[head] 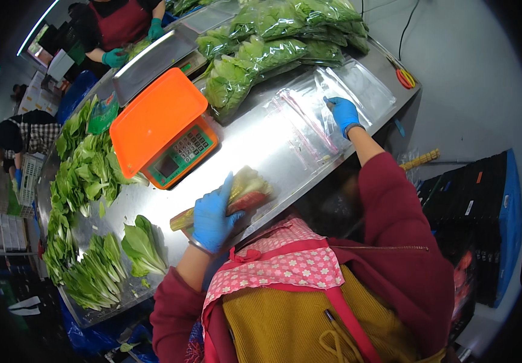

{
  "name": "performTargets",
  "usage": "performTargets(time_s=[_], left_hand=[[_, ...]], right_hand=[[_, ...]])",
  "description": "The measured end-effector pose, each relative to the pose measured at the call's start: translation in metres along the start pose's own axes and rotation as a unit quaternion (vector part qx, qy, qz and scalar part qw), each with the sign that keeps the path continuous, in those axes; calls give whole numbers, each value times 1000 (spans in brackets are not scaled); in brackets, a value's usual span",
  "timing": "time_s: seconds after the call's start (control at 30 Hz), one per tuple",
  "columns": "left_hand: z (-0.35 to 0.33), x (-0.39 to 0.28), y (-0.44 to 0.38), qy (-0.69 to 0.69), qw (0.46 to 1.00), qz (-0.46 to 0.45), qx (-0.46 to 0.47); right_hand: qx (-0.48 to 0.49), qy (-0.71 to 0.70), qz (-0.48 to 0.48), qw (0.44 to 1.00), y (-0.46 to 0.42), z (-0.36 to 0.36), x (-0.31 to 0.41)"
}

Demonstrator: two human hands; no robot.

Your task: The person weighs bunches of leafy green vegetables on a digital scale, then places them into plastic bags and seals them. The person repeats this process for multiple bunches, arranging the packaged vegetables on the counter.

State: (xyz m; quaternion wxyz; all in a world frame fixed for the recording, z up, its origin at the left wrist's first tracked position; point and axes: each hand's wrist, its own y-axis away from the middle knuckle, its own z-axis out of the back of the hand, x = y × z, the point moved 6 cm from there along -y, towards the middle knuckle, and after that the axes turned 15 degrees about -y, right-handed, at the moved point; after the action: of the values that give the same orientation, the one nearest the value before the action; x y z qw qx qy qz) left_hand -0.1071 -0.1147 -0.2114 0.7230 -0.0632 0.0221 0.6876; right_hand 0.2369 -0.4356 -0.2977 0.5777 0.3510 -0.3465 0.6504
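Observation:
My left hand [211, 221], in a blue glove, is closed around a bundle [253, 187] near the front edge of the steel table. A pale, stem-like end and yellow and red wrapping show on it; my fingers hide its middle. My right hand [345, 114], also blue-gloved, is at the clear plastic bags [374, 97] on the right. Its fingertips are at the plastic, but whether they pinch a bag is unclear. An orange electronic scale [159, 120] stands ahead of my left hand, with nothing on its pan.
Loose leafy greens [93, 168] and a separate head [142, 247] lie left. Filled vegetable bags [265, 50] are piled at the back. Scissors [405, 78] lie at the right corner. A co-worker's green-gloved hand [115, 58] is beyond a second scale [152, 63]. Black crates [469, 204] stand right.

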Motion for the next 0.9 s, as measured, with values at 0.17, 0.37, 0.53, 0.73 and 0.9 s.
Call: performTargets(time_s=[0.17, 0.37, 0.53, 0.73, 0.9], left_hand=[[51, 25, 16, 41, 992, 37, -110], [87, 35, 2, 158, 976, 33, -143], [25, 28, -21, -19, 999, 39, 22], [-19, 22, -24, -109, 987, 31, 114], [-17, 21, -20, -104, 989, 24, 101]], right_hand=[[113, -209, -14, 971, 80, -43, 87], [248, -150, -59, 955, 173, -157, 85], [247, -220, -48, 943, 190, -178, 84], [169, -160, 2, 973, 166, -143, 87], [160, 67, 111, 978, 192, -136, 100]])
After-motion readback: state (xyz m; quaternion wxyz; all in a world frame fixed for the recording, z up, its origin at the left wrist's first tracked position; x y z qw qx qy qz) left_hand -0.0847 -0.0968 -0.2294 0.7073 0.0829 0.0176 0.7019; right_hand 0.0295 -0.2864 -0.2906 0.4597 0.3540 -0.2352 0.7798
